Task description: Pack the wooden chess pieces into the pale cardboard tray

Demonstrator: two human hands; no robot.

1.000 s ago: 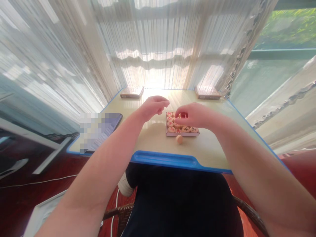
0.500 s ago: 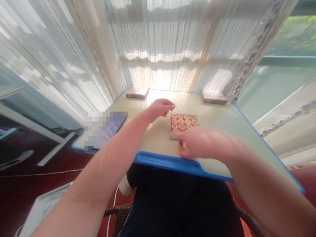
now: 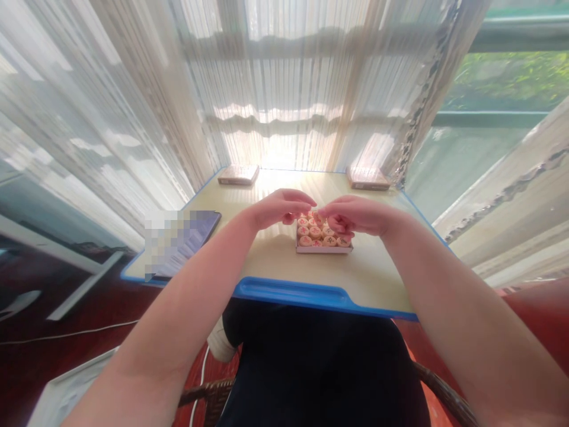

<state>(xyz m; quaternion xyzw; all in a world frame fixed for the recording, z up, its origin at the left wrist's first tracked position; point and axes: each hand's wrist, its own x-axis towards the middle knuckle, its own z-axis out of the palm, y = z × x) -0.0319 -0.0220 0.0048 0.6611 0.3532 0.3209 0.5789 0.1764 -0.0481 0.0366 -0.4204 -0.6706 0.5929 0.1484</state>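
Note:
A small open box [image 3: 324,250] filled with round wooden pieces [image 3: 316,232] marked in red and black stands on the pale table. My right hand [image 3: 351,214] is over the back right part of the box, its thumb and index finger pinched at a piece [image 3: 318,217] with a red mark. At the box's back left corner is my left hand [image 3: 282,209], its fingers curled together; what they hold, if anything, is hidden. Both hands cover part of the back row.
Two flat boxes lie at the table's back corners, one left [image 3: 239,175] and one right [image 3: 368,178]. A dark flat object [image 3: 202,228], partly blurred out, rests at the left edge. A blue tray rim [image 3: 293,292] runs along the front, and sheer curtains [image 3: 284,71] hang behind.
My right hand has moved from the table in front of the box up and back over the pieces. The front row now shows full. My left hand has come nearer the box.

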